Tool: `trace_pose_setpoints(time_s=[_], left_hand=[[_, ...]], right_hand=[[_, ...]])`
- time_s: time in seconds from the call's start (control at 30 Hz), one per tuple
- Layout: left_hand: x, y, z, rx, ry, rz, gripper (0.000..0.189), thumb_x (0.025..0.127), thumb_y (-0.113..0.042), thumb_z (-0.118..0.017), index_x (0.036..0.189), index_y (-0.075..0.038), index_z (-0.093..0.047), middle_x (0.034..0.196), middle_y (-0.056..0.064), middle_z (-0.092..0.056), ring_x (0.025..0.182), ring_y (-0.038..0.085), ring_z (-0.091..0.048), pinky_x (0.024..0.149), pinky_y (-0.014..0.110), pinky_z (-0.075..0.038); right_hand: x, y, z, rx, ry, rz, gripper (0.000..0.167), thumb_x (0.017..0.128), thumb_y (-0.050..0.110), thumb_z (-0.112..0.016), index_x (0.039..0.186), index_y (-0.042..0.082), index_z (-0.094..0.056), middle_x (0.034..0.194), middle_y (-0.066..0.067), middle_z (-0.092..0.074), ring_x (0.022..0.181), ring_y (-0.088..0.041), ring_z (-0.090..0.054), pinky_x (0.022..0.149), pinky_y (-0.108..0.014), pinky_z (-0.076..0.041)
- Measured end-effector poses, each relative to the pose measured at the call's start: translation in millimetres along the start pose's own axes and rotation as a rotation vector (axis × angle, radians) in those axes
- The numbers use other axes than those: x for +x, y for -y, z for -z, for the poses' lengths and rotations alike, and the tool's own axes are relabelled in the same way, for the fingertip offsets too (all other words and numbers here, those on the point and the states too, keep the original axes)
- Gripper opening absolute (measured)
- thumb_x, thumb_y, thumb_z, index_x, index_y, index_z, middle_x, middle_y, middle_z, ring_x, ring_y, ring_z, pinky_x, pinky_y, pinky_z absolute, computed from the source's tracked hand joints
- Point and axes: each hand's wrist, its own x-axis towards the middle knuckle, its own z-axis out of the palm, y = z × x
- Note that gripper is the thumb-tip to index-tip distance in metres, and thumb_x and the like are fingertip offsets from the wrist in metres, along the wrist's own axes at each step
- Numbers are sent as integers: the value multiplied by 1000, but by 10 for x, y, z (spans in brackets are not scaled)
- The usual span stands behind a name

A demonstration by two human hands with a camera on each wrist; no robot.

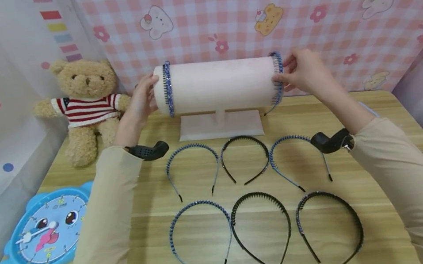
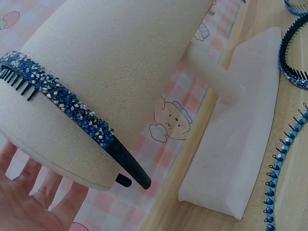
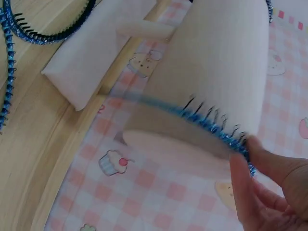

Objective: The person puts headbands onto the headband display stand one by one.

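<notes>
A white headband display stand (image 1: pixel 221 84) with a horizontal roll stands at the back of the table. My left hand (image 1: pixel 139 103) rests against the roll's left end, its fingers (image 2: pixel 48 190) nearly straight there. Close beside it, a dark headband with blue and silver stones (image 2: pixel 72 103) sits around the roll. At the opposite end, my right hand (image 1: pixel 305 70) pinches a blue beaded headband (image 3: pixel 211 127) between thumb and fingers. This headband crosses the roll near its right edge, comb teeth facing inward, with one thin leg (image 1: pixel 270 110) hanging below.
Several blue and black headbands lie in two rows in front of the stand, among them a black toothed one (image 1: pixel 257 195). A teddy bear (image 1: pixel 87 99) sits at the back left, and a blue toy clock (image 1: pixel 19 260) lies at the left. A checked pink curtain (image 1: pixel 216 15) hangs behind.
</notes>
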Motion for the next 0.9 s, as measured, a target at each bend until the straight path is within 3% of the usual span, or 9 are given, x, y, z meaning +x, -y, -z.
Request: trace_pose_setpoints(time_s=[0.1,0.17,0.23,0.3,0.43,0.63,0.73,0.9], left_hand=[[-3,-9,-9,0,5,2,59,90,-37,-45,144,-24,-25,148,1,-28,135,18,-25,110,43,-22],[2,-12,-7,6,3,-2,59,90,-37,-45,144,-24,-25,148,1,-27,135,18,-26,110,43,-23],[6,-14,0,12,-2,-7,59,90,-38,-45,144,-24,-25,148,1,-28,134,18,-26,110,43,-23],[8,-15,1,12,-7,-11,59,89,-38,-45,143,-24,-26,147,2,-29,134,18,-27,109,43,-23],[1,-12,-6,20,-7,-5,59,89,-38,-46,143,-24,-27,147,1,-30,134,18,-27,109,43,-23],[17,0,-10,20,-6,-3,59,89,-39,-45,143,-24,-26,148,1,-29,135,18,-26,109,44,-23],[23,8,-7,21,-13,-5,59,89,-38,-45,143,-24,-27,147,1,-29,135,18,-27,109,44,-23],[14,19,-11,23,-23,-9,58,89,-38,-45,143,-24,-27,146,1,-31,134,18,-28,109,44,-24]], right_hand=[[27,-43,-8,-62,-15,60,65,84,32,-63,132,-3,-35,124,-28,-47,99,-36,-60,82,-42,-51],[59,-91,-3,-97,12,142,74,86,34,-60,141,1,-24,140,-27,-33,124,-41,-41,99,-51,-37],[100,-150,5,-102,64,229,76,89,35,-56,145,3,-16,149,-23,-19,135,-41,-21,107,-56,-22],[133,-210,14,-86,120,292,73,91,34,-52,146,6,-14,152,-19,-11,139,-39,-10,111,-55,-11],[169,-300,26,-42,182,328,74,89,33,-56,147,8,-16,152,-17,-15,140,-37,-12,112,-53,-10],[208,-359,16,-127,159,480,100,70,24,-79,145,1,-18,149,-22,-21,137,-38,-20,112,-50,-16],[221,-331,-8,-219,129,529,105,64,27,-82,144,-1,-19,147,-24,-24,136,-39,-23,111,-49,-18],[244,-213,-75,-318,102,538,106,64,36,-81,144,1,-21,145,-22,-30,134,-38,-29,110,-50,-19]])
